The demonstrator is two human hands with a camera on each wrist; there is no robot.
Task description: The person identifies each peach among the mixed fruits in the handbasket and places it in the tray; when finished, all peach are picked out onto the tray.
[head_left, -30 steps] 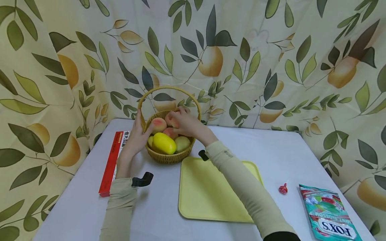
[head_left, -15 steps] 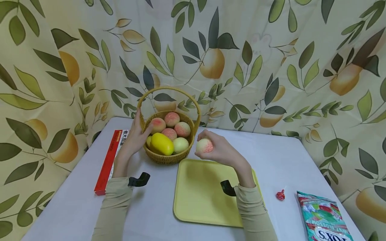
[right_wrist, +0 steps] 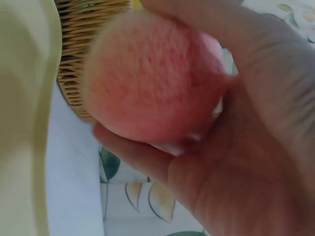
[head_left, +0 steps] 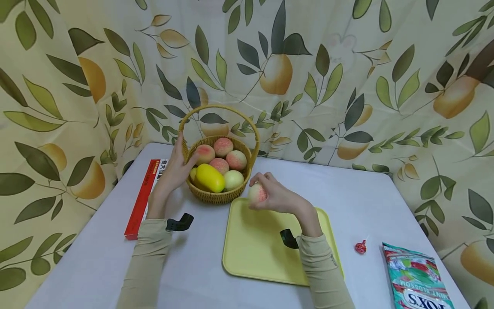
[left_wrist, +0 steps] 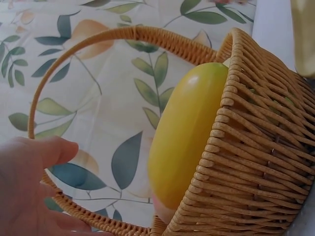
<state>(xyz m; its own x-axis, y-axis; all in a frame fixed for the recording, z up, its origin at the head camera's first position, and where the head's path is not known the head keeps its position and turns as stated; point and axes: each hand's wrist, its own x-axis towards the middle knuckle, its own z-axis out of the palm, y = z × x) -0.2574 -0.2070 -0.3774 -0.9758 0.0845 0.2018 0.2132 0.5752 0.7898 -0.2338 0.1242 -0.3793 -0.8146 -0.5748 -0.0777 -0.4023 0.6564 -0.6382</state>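
Note:
A wicker basket (head_left: 214, 197) with a tall handle stands at the back of the table, holding several peaches (head_left: 236, 160), a yellow oblong fruit (head_left: 210, 178) and a pale green round fruit (head_left: 233, 180). My left hand (head_left: 173, 171) rests against the left side of its handle, fingers fairly straight and thumb over the rim side. In the left wrist view, the handle (left_wrist: 93, 37) passes between thumb and fingers. My right hand (head_left: 279, 195) grips another peach (right_wrist: 147, 83), thumb and fingers around its sides, over the far left corner of a yellow tray (head_left: 266, 253).
A long red box (head_left: 143, 199) lies left of the basket, partly behind the left forearm. To the right of the tray are a red wrapped lollipop (head_left: 360, 247) and a teal FOX'S candy bag (head_left: 418, 274). Patterned fabric (head_left: 339, 86) hangs behind the table.
My right hand has lifted a peach out of the basket and brought it right and toward me, over the tray's far edge. My left hand has stayed at the basket handle.

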